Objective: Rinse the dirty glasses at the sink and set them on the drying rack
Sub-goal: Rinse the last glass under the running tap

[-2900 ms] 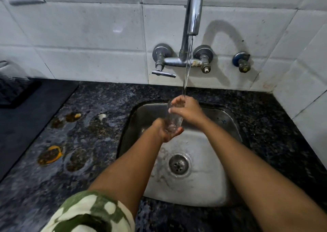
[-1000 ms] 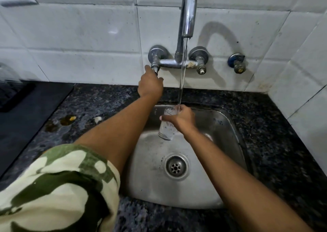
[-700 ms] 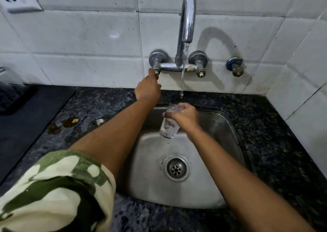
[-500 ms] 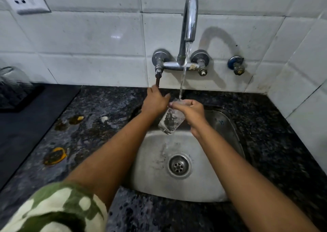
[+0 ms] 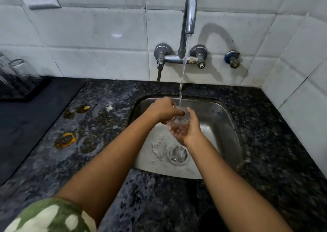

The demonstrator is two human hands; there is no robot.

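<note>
A small clear glass (image 5: 180, 120) is held over the steel sink (image 5: 221, 125) under the running stream from the tap (image 5: 190, 19). My right hand (image 5: 187, 129) cups the glass from below and the right side. My left hand (image 5: 164, 110) grips its rim from the left, fingers over the top edge. Water falls into the glass and splashes near the drain (image 5: 177, 154). At the far left, upturned clear glasses (image 5: 21, 72) stand on a black drying rack (image 5: 30, 93).
Dark speckled granite counter (image 5: 159, 205) surrounds the sink, wet, with orange-brown food stains (image 5: 65, 140) left of the basin. A black mat (image 5: 26, 125) lies at left. White tiled walls stand behind and at right. The tap lever (image 5: 159, 72) hangs downward.
My left hand came off the tap lever and down onto the glass. The stream runs steadily again, and the glass sits lower, upright between both hands.
</note>
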